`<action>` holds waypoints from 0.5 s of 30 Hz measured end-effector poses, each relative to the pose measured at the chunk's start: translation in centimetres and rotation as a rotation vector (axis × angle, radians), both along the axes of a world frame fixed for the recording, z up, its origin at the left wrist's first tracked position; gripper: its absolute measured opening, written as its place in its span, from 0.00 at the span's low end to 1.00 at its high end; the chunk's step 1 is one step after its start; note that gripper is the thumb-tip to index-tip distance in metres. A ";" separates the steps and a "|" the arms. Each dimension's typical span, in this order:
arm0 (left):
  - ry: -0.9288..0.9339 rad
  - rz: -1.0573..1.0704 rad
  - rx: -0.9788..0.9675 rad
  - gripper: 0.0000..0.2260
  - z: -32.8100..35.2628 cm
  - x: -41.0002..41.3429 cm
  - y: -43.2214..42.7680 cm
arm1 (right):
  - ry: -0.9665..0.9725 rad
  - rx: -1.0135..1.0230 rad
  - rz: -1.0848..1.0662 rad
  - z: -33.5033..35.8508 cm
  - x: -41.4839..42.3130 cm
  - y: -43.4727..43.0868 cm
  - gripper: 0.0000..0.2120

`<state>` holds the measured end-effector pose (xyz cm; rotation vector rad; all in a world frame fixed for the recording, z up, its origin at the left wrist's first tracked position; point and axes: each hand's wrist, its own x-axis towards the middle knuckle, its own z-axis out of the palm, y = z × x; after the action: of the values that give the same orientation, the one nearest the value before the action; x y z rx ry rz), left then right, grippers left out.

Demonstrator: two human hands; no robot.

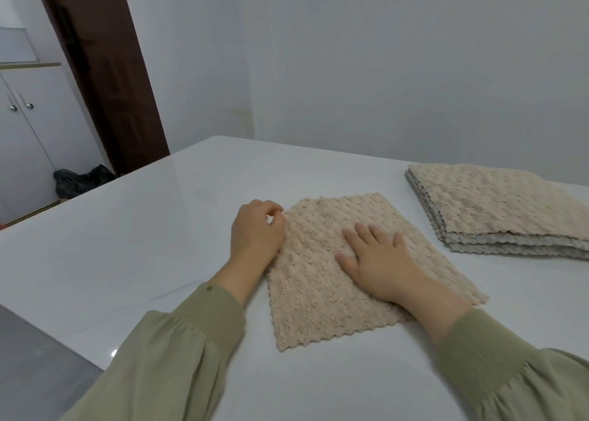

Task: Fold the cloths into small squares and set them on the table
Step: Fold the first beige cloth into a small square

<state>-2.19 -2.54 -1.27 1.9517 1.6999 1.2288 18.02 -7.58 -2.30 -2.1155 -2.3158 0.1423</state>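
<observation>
Head: left hand (255, 233) pinches cloth (314, 304) edge; right hand (379, 265) presses flat.

Long sleeves, both arms: olive-green fabric, loose cut, gathered into cuffs.
Left sleeve (178, 350): ribbed knit cuff (220, 309), close fit at wrist; small round stud (208, 288) at cuff edge.
Right sleeve (516, 379): same fabric, same ribbed cuff.
Left hand (255, 232), right hand (379, 261): bare.
</observation>
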 end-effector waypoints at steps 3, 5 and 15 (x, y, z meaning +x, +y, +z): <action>0.261 0.126 -0.217 0.17 -0.4 -0.1 2.2 | -0.007 0.019 -0.010 0.0 0.0 0.0 0.31; 0.347 0.125 -0.287 0.18 -0.3 0.6 3.0 | 0.001 0.026 -0.009 0.1 0.0 0.0 0.31; 0.343 -0.395 -0.066 0.03 0.0 1.8 1.2 | 0.142 0.105 -0.038 0.4 -0.1 -0.5 0.28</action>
<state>-0.35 -1.34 -1.26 2.4109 1.3675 0.7222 17.94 -8.03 -1.91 -2.0281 -2.1538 0.1604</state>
